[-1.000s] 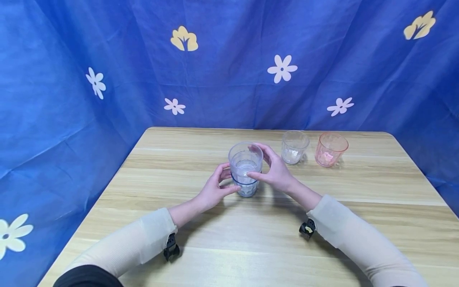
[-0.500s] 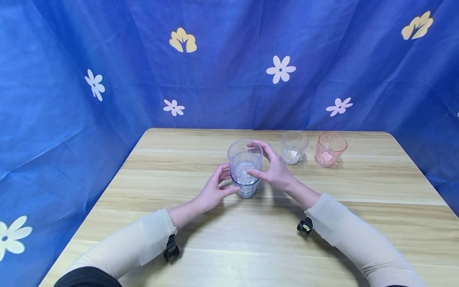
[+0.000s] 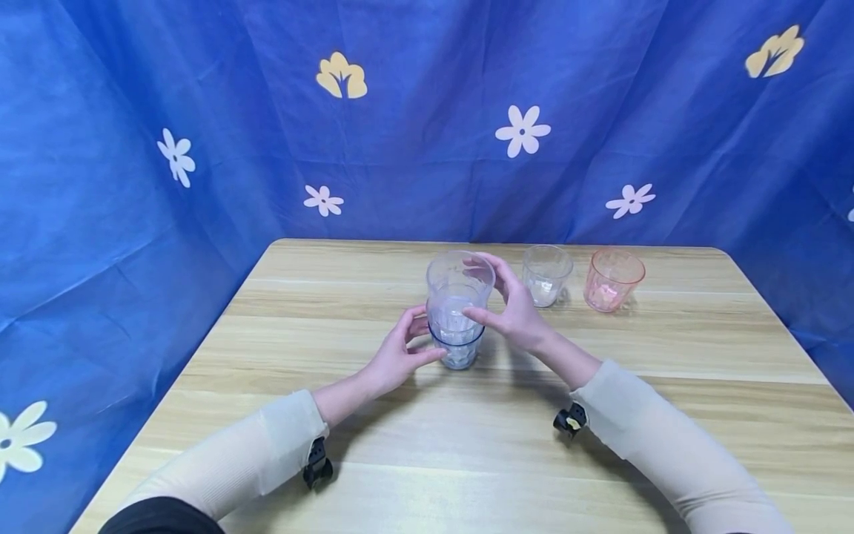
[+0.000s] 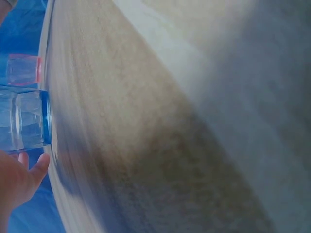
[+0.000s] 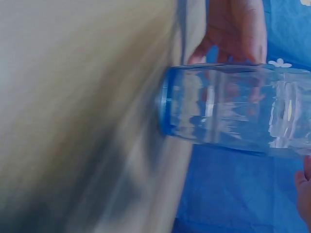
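Near the middle of the table in the head view, a clear tumbler (image 3: pixel 460 273) stands upright, its lower part inside a blue-rimmed tumbler (image 3: pixel 458 357) on the tabletop. How many tumblers nest here is hard to tell through the clear walls. My right hand (image 3: pixel 519 315) grips the upper tumbler, thumb on its near side, fingers behind. Around the lower one curls my left hand (image 3: pixel 392 357), thumb in front. The right wrist view shows the stacked tumblers (image 5: pixel 223 109) sideways, with the left hand (image 5: pixel 238 29) against the far wall and the right fingertips (image 5: pixel 303 182) at the frame's edge.
Behind and right of my right hand stand another clear tumbler (image 3: pixel 547 278) and a pink tumbler (image 3: pixel 614 282), side by side near the back edge. The wooden table (image 3: pixel 414 460) meets a blue flowered curtain (image 3: pixel 414 148) at the back and sides.
My right hand has risen a little with the upper clear tumbler, so more of it shows above the blue rim. The left hand and the lower tumbler have stayed in place.
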Available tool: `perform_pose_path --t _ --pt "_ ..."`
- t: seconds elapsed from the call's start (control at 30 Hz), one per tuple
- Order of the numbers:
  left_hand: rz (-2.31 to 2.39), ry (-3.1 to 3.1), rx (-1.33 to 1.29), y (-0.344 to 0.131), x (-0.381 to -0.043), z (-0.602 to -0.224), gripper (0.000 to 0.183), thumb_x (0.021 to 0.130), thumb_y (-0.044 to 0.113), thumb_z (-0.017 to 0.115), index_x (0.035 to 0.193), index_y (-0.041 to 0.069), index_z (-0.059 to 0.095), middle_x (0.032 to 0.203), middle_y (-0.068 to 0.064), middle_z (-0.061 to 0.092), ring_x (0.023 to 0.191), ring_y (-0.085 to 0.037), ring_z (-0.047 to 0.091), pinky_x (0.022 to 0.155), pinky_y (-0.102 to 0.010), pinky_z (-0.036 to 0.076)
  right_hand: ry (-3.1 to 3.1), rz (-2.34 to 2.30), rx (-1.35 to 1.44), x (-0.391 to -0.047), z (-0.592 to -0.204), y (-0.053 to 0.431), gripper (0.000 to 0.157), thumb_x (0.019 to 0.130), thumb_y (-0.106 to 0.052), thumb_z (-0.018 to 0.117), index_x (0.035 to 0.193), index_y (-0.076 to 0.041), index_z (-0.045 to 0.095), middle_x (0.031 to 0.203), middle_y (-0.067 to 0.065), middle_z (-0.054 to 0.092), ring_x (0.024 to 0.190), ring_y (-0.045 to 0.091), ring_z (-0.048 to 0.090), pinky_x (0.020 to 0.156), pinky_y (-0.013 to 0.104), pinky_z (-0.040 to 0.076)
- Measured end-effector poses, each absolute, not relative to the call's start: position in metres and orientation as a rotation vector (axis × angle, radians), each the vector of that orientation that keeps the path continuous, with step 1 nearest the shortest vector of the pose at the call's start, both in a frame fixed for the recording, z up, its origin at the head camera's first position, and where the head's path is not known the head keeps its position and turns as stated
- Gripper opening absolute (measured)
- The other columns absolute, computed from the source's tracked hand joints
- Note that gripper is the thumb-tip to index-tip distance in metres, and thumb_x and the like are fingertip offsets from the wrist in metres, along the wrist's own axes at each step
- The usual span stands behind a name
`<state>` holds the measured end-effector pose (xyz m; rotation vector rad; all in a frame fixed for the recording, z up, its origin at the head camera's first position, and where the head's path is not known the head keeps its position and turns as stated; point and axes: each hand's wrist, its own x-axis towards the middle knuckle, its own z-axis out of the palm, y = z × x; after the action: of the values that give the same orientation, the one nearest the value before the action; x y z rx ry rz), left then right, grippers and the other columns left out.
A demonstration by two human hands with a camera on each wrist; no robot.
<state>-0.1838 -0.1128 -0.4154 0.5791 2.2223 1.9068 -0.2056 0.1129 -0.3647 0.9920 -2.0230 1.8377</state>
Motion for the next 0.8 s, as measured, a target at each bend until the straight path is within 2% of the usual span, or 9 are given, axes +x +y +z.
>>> perform_pose_path --t 0.2,0.43,0.7,0.8 --pt "1.903 2.225 0.575 -0.113 -0.184 -0.415 0.068 0.083 -0.007 0.071 0.140 0.002 0.035 0.132 -0.025 0.053 0.125 -0.038 0.047 0.100 -0.050 0.046 -1.878 1.918 0.975 -0.205 -0.343 0.118 0.074 0.074 0.002 0.070 0.138 0.012 0.034 0.137 0.027 0.046 0.124 0.036 0.048 0.111 0.041 0.035" --pt "1.897 2.229 0.565 -0.112 -0.184 -0.414 0.067 0.084 -0.006 0.071 0.140 0.001 0.035 0.131 -0.025 0.053 0.125 -0.038 0.047 0.101 -0.050 0.045 -1.779 1.972 0.925 -0.205 -0.323 0.138 0.072 0.073 0.001 0.067 0.137 0.011 0.036 0.134 0.024 0.049 0.122 0.026 0.053 0.109 0.037 0.037" --pt "1.894 2.233 0.560 -0.112 -0.184 -0.414 0.068 0.082 -0.006 0.072 0.140 0.002 0.036 0.131 -0.023 0.053 0.124 -0.037 0.048 0.101 -0.049 0.046 -1.844 1.933 0.867 -0.203 -0.316 0.171 0.068 0.075 0.015 0.062 0.138 0.009 0.037 0.135 0.025 0.049 0.122 0.023 0.052 0.106 0.031 0.040" --pt "1.890 2.237 0.555 -0.112 -0.183 -0.413 0.069 0.082 -0.007 0.072 0.140 0.003 0.036 0.131 -0.023 0.054 0.124 -0.036 0.048 0.100 -0.048 0.047 -1.879 1.921 0.832 -0.200 -0.320 0.182 0.069 0.074 0.021 0.061 0.138 0.008 0.037 0.135 0.019 0.051 0.123 0.021 0.051 0.105 0.028 0.040"
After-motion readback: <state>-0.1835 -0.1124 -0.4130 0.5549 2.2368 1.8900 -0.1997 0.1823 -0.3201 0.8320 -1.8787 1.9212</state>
